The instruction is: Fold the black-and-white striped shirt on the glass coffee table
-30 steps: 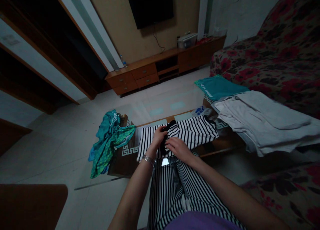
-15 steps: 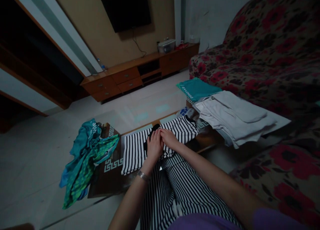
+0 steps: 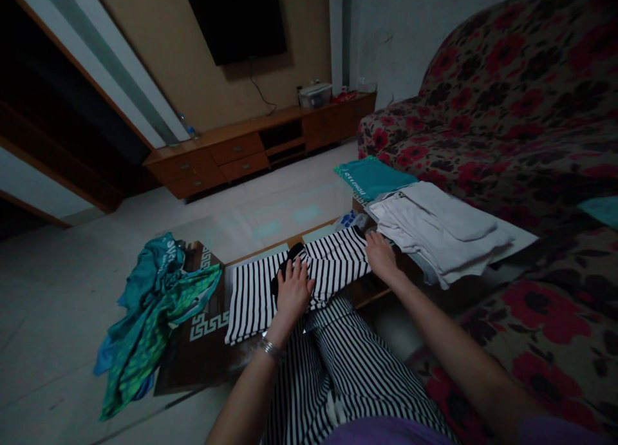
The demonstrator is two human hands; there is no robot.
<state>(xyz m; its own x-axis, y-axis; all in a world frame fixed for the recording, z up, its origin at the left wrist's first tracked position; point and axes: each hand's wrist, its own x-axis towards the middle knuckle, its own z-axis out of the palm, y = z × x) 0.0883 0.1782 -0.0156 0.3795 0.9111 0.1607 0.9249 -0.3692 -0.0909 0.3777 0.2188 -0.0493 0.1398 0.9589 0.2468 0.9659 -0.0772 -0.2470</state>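
Note:
A black-and-white striped shirt (image 3: 335,255) lies spread across the low table in front of me, with a black collar near its middle. My left hand (image 3: 293,290) rests flat on it beside the collar, fingers spread. At the shirt's right end is my right hand (image 3: 382,257), fingers extended along the black-trimmed edge; no firm grip shows.
Teal and green clothes (image 3: 161,310) hang over the left end of the dark table (image 3: 183,361). To the right are a folded teal garment (image 3: 374,178) and pale grey clothes (image 3: 439,223). A floral sofa (image 3: 483,136) stands at right, a wooden TV cabinet (image 3: 236,152) beyond.
My right hand has left my left hand at the collar and moved right to the shirt's far end. My left hand has flattened with its fingers spread. The view has shifted slightly.

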